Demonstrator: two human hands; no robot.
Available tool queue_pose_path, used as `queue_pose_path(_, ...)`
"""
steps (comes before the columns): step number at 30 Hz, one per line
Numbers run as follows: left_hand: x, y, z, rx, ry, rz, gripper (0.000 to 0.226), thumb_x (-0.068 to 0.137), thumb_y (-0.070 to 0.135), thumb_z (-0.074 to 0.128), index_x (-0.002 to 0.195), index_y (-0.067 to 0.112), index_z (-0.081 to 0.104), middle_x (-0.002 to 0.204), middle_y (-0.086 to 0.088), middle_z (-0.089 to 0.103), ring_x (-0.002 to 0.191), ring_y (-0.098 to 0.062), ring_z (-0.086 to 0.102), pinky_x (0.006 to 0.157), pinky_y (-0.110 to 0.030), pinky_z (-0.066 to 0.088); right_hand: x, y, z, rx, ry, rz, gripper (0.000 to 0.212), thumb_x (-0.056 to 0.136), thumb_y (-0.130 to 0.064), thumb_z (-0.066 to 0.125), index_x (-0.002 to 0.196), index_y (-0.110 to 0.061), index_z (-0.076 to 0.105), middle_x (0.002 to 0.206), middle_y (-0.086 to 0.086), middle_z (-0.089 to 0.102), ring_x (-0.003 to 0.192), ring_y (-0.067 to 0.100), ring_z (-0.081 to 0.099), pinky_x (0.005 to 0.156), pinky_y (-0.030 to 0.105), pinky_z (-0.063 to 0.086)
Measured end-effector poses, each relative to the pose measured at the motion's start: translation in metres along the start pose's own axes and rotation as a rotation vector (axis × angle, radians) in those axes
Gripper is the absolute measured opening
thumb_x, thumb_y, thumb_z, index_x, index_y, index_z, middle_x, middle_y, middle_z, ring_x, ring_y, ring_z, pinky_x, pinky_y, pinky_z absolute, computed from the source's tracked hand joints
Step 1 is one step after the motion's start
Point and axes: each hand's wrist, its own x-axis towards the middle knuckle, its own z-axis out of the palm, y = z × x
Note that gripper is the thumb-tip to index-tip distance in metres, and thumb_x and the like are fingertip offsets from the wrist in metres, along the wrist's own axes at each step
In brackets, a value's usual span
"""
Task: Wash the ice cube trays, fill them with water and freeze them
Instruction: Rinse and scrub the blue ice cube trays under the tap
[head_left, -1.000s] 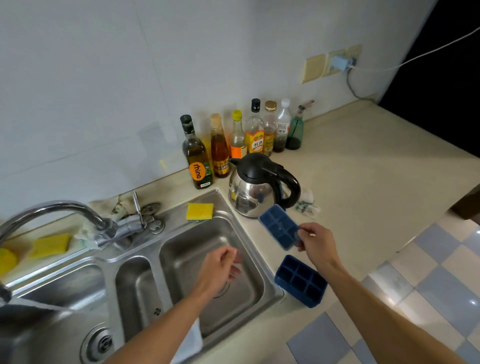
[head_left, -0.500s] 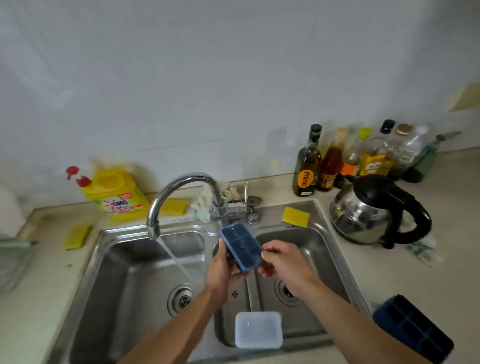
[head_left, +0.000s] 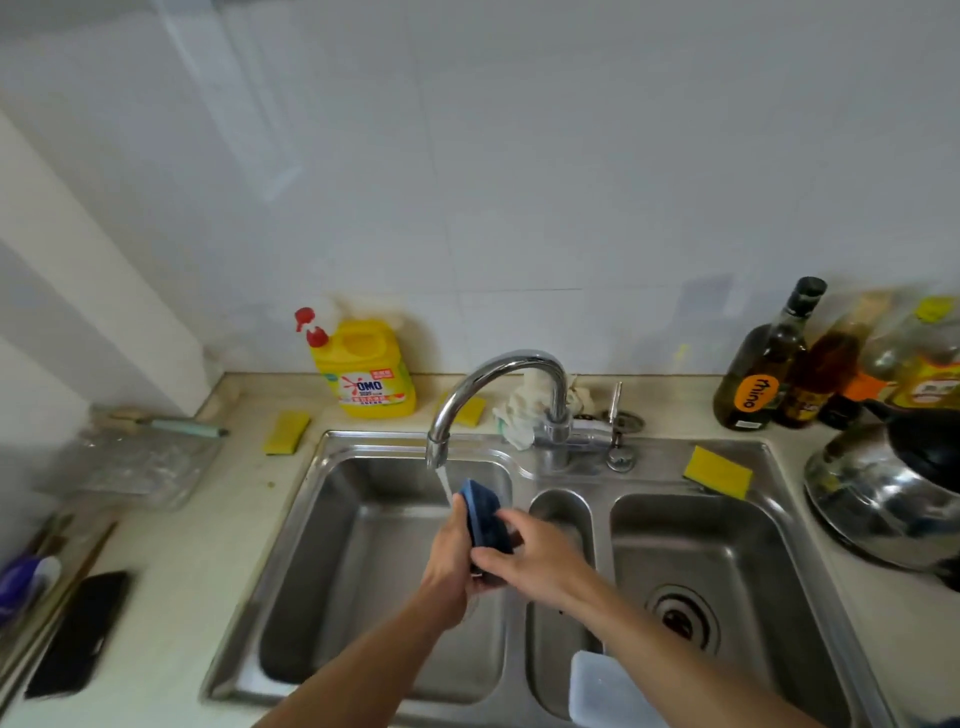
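A blue ice cube tray (head_left: 482, 512) is held on edge over the left basin of the steel sink (head_left: 374, 561), right under the running tap (head_left: 498, 395). The water stream falls onto its upper end. My left hand (head_left: 451, 558) grips the tray from the left. My right hand (head_left: 537, 556) holds it from the right, fingers over its face. A translucent white lid (head_left: 605, 691) lies on the sink's front edge over the small middle basin. The second blue tray is out of view.
A yellow detergent jug (head_left: 371, 371) stands behind the sink. Yellow sponges (head_left: 719, 472) lie on the sink rim and counter. Oil bottles (head_left: 763, 374) and a steel kettle (head_left: 893, 493) are at the right. A black phone (head_left: 78, 631) lies at the left.
Both hands carried the blue tray left from the sink's middle into the water stream over the left basin and turned it on edge. The view swung left, so the second tray dropped out.
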Motion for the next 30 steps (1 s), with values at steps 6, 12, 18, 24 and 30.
queue_pose_path(6,0.054,0.022,-0.042,0.169,-0.065,-0.05,0.054,0.101,0.063,0.036,0.106,0.021,0.069,0.086,-0.006,0.079,0.079,-0.028,0.077,0.067,-0.045,0.063,0.044,-0.027,0.035,0.142,0.036,0.117,0.04,0.075,-0.051,0.067,0.112,-0.036,0.061,0.087,-0.007,0.071,0.06,0.0,0.067,0.056,0.016,0.051)
queue_pose_path(12,0.099,0.045,-0.065,0.361,-0.143,0.015,0.054,0.102,0.059,0.041,0.099,0.017,0.075,0.084,-0.007,0.078,0.077,-0.026,0.077,0.067,-0.046,0.064,0.082,-0.042,0.059,0.137,0.18,0.192,0.035,0.08,-0.041,0.069,0.111,-0.026,0.066,0.082,-0.001,0.074,0.054,0.006,0.064,0.055,0.021,0.051)
queue_pose_path(18,0.121,0.056,-0.066,0.451,-0.202,0.063,0.047,0.102,0.046,0.043,0.094,0.014,0.076,0.083,-0.009,0.078,0.08,-0.028,0.076,0.078,-0.05,0.063,0.097,-0.041,0.062,0.209,0.252,0.241,0.04,0.079,-0.041,0.07,0.115,-0.025,0.066,0.082,0.005,0.075,0.051,0.014,0.066,0.052,0.029,0.055)
queue_pose_path(24,0.123,0.057,-0.071,0.397,-0.217,0.051,0.056,0.104,0.055,0.039,0.098,0.014,0.077,0.083,-0.009,0.078,0.076,-0.027,0.076,0.061,-0.04,0.062,0.102,-0.042,0.066,0.238,0.255,0.222,0.036,0.087,-0.035,0.07,0.12,-0.024,0.062,0.086,0.008,0.074,0.055,0.015,0.064,0.054,0.027,0.054)
queue_pose_path(30,0.119,0.06,-0.068,0.483,-0.193,0.133,0.056,0.104,0.056,0.037,0.1,0.016,0.077,0.091,-0.014,0.077,0.088,-0.032,0.074,0.083,-0.053,0.061,0.1,-0.043,0.067,0.235,0.229,0.22,0.045,0.085,-0.039,0.071,0.126,-0.027,0.054,0.097,0.005,0.07,0.074,0.012,0.063,0.064,0.024,0.047)
